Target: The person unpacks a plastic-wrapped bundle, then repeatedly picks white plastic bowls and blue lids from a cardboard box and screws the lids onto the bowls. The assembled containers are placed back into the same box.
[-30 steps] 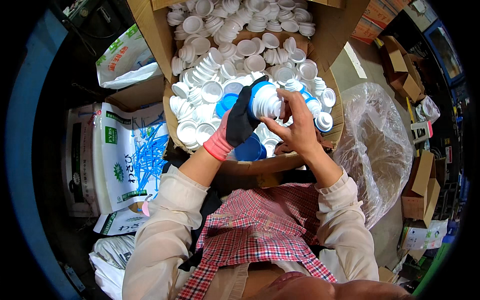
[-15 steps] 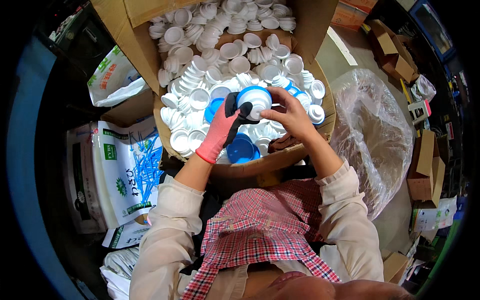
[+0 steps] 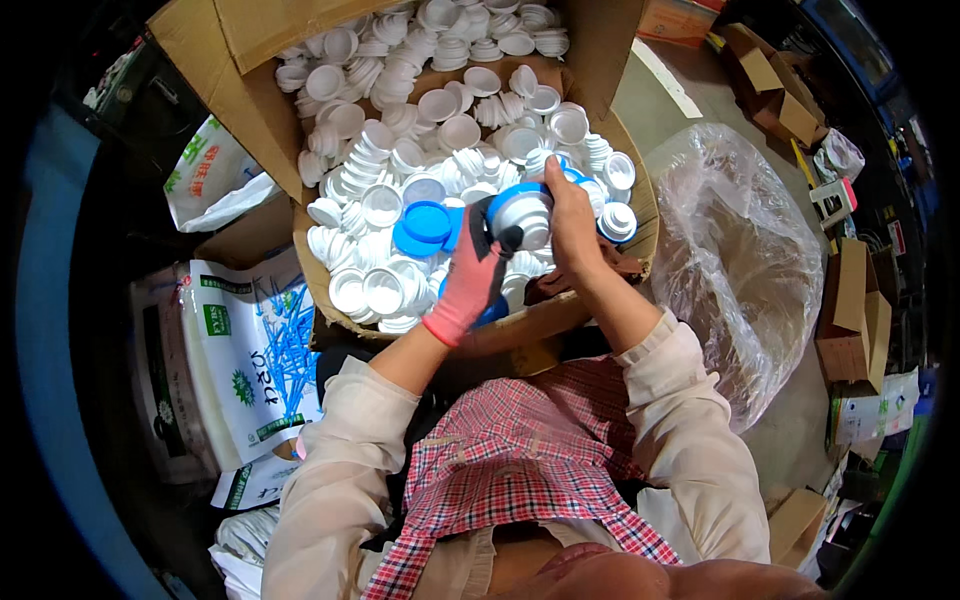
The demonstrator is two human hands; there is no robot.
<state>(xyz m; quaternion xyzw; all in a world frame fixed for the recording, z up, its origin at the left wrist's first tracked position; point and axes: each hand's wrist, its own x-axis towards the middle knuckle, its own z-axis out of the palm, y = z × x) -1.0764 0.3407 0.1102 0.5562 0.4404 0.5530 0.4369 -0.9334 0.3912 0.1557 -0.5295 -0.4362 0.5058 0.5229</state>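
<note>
Fingers of our black-and-pink gloved left hand [image 3: 476, 268] clamp a blue-rimmed, stepped white plastic piece [image 3: 524, 216] over a brown cardboard box [image 3: 595, 55]; we cannot tell whether our bare right hand [image 3: 572, 228] grips too. Even, gentle pressure should serve us best.

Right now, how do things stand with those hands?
Gloved left hand gripping blue-and-white piece. Bare right hand at its right side. White cup-shaped pieces crowding the carton below.

Grey floor [image 3: 785, 440], blue panel [image 3: 55, 400] far left
</note>
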